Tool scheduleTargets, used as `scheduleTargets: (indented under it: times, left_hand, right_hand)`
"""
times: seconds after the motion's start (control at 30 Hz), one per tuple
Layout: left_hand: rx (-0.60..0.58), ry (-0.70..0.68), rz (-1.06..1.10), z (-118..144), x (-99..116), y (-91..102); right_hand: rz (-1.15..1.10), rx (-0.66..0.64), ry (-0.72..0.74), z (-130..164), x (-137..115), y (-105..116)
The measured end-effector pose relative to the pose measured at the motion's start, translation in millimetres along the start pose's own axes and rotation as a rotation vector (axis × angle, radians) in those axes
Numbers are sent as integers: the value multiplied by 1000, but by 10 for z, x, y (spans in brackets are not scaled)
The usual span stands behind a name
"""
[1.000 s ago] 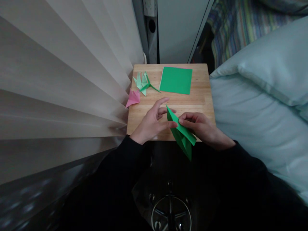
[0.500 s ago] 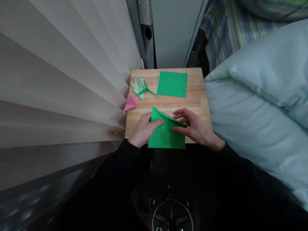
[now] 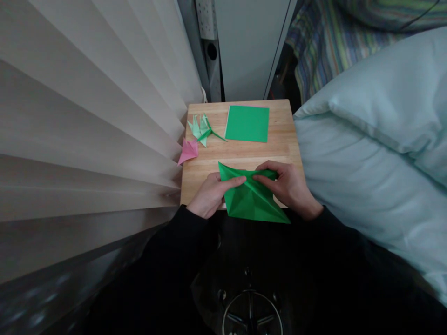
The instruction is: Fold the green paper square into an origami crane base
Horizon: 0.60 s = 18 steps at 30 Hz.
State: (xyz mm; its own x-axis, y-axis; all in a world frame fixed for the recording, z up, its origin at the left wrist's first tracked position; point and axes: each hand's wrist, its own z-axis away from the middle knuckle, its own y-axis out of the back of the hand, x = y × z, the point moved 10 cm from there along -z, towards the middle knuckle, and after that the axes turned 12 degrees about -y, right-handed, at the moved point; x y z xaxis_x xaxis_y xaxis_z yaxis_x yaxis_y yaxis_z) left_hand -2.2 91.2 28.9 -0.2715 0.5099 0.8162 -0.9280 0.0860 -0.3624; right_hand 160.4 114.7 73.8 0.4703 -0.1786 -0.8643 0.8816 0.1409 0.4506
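Note:
A creased sheet of green origami paper (image 3: 253, 202) is held over the near edge of the small wooden table (image 3: 240, 156). My left hand (image 3: 213, 193) grips its left side, thumb lying across the top face. On the upper right, my right hand (image 3: 286, 186) pinches the paper between thumb and fingers. Creases fan out from near the thumbs, and the lower right corner points outward. The fingers beneath the sheet are hidden.
A green square of paper (image 3: 247, 123) lies at the table's back. To its left are a green folded paper piece (image 3: 200, 130) and a pink folded one (image 3: 189, 150). A pleated curtain (image 3: 115, 116) borders the left; pale bedding (image 3: 366, 153) borders the right.
The green paper has opened out and its lower right corner now reaches further right. My right hand has closed on its upper edge. My left thumb has moved slightly right.

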Motion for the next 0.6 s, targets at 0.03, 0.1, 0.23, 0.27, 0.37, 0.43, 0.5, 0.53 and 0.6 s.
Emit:
scheduleTargets:
  times: [0.03,0.1,0.23,0.27,0.37,0.43,0.5,0.53,0.6]
  left_hand:
    - [3,-8,2,1,-6,-1]
    - [6,-27,3,0,-11,-2]
    - [-15,-54,-7,-12,-18,-16]
    - [-23,-60,-7,-16,-21,-21]
    - [-42,-91,3,-33,-13,-36]
    - [-52,-127,1,-44,10,-44]
    - [-71,-165,-24,-49,43,-61]
    - [-85,-185,-43,-49,64,-77]
    - [-136,-222,-84,-40,107,-131]
  right_hand:
    - [-4,12,2,1,-7,17]
    - [-41,71,-9,-4,-2,95]
    - [-224,171,-190,-34,212,230]
    - [-293,167,-250,-41,288,224]
    - [-535,124,-372,-57,448,152]
    - [-664,59,-407,-70,483,68]
    - [-728,-21,-443,-73,498,-26]
    - [-734,-52,-467,-68,512,-64]
    - [-731,-82,-518,-53,557,-112]
